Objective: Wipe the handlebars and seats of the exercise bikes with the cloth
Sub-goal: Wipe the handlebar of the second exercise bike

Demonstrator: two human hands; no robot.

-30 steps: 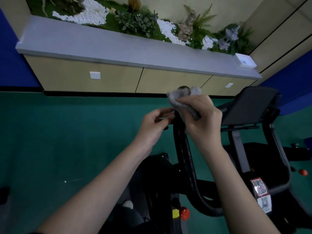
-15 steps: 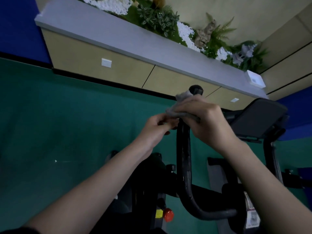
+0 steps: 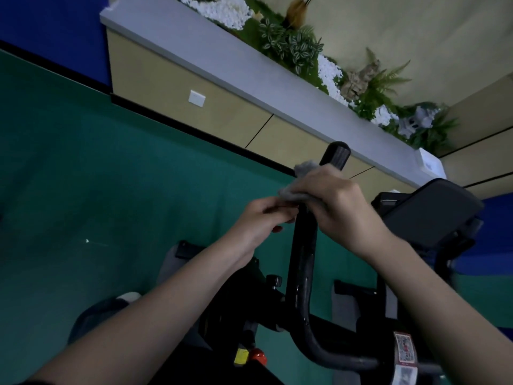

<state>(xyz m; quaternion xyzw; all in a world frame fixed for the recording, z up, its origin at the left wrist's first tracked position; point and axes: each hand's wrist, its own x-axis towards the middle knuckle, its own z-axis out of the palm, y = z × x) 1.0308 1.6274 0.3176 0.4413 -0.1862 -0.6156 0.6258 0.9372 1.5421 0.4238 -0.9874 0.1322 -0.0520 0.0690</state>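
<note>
Head view: a green floor [image 3: 111, 176] lies behind 1 black bike [image 3: 244, 301]. The right hand [image 3: 341, 207] grips the grey cloth [image 3: 294, 190] round the handlebar [image 3: 302, 259], lower than 1 second ago, so the tip looks done. The left hand [image 3: 258, 223] curls beside it; I cannot tell if it holds anything.

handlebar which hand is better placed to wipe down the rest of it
Right, probably. The right hand grips the grey cloth against the handlebar just below its tip; the left hand is beside the bar, its grasp unclear.
</note>
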